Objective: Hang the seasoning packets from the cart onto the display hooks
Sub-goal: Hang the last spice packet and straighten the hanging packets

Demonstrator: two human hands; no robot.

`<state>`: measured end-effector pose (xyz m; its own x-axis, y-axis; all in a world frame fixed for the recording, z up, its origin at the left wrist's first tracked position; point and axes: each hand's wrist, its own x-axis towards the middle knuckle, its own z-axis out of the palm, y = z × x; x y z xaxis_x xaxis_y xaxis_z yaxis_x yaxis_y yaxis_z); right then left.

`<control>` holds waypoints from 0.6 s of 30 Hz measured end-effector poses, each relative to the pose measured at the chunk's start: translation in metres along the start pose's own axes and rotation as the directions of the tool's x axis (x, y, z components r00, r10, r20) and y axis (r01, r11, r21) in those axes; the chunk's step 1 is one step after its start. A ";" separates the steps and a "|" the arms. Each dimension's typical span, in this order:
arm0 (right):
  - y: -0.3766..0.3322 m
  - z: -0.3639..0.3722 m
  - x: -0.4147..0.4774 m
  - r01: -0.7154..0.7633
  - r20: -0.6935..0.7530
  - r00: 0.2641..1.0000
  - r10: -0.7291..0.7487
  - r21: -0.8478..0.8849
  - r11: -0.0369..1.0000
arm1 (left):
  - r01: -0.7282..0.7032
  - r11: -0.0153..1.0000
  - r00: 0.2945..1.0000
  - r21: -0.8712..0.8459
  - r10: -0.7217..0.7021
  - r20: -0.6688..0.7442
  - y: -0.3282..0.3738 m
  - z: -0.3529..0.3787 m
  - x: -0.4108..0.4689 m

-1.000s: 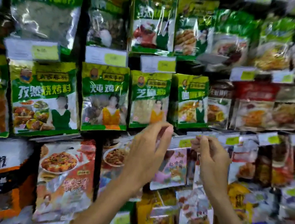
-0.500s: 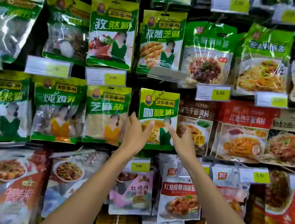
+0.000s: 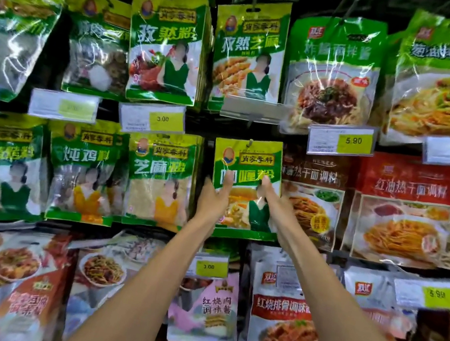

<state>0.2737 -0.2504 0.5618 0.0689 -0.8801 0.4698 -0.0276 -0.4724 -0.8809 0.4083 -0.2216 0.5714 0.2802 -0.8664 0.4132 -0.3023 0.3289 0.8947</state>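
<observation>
A green and yellow seasoning packet (image 3: 250, 156) hangs from a display hook (image 3: 249, 143) in the middle row of the rack. My left hand (image 3: 213, 198) reaches up at its left side, straight fingers touching the front of the packet. From the right, my right hand (image 3: 274, 206) lies against the packet face with its fingers extended. Both forearms stretch up from the bottom of the view. The cart is out of sight.
Rows of hanging packets fill the rack: green ones (image 3: 167, 46) above and left, red noodle-sauce packets (image 3: 403, 210) to the right, pink and white ones (image 3: 206, 305) below. Yellow price tags (image 3: 353, 140) stick out in front of the hooks.
My view has risen from the lower row to the middle row. Both hands moved up from the price tag strip onto the green and yellow packet.
</observation>
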 end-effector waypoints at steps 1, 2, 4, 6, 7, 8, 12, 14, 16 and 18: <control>-0.001 0.000 -0.003 0.018 0.001 1.000 -0.018 0.006 1.000 | -0.016 1.000 1.000 -0.006 0.016 -0.009 -0.001 0.000 -0.001; -0.001 0.001 -0.005 0.035 0.000 0.999 -0.035 0.009 0.999 | -0.030 0.999 0.999 -0.011 0.030 -0.018 -0.001 0.000 -0.002; -0.005 0.002 -0.012 0.072 0.006 0.997 -0.072 0.006 0.997 | -0.059 0.998 0.998 -0.018 0.059 -0.029 -0.001 0.000 -0.005; -0.009 0.002 -0.018 0.096 0.015 0.995 -0.095 -0.002 0.995 | -0.095 0.995 0.995 -0.021 0.094 -0.033 -0.001 -0.001 -0.010; -0.010 0.002 -0.021 0.106 0.019 0.994 -0.106 -0.004 0.994 | -0.114 0.993 0.993 -0.027 0.113 -0.036 -0.001 -0.002 -0.012; -0.010 0.002 -0.023 0.115 0.019 0.993 -0.115 -0.001 0.993 | -0.130 0.991 0.991 -0.033 0.129 -0.039 -0.001 -0.003 -0.014; -0.012 0.001 -0.033 0.147 -0.013 0.989 -0.147 -0.016 0.989 | -0.160 0.986 0.985 -0.050 0.157 -0.073 -0.001 -0.005 -0.021; -0.012 0.002 -0.036 0.144 -0.024 0.989 -0.144 -0.025 0.989 | -0.169 0.984 0.983 -0.054 0.164 -0.080 -0.001 -0.006 -0.024; -0.011 0.001 -0.037 0.142 -0.033 0.989 -0.144 -0.043 0.989 | -0.174 0.983 0.982 -0.052 0.169 -0.089 0.000 -0.006 -0.026; -0.012 0.000 -0.038 0.126 -0.029 0.991 -0.127 -0.051 0.991 | -0.165 0.986 0.983 -0.034 0.161 -0.087 0.002 -0.007 -0.028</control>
<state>0.2714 -0.2116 0.5546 0.0429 -0.8139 0.5794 -0.0693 -0.5810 -0.8110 0.4065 -0.1941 0.5630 0.3056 -0.7662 0.5652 -0.3136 0.4795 0.8196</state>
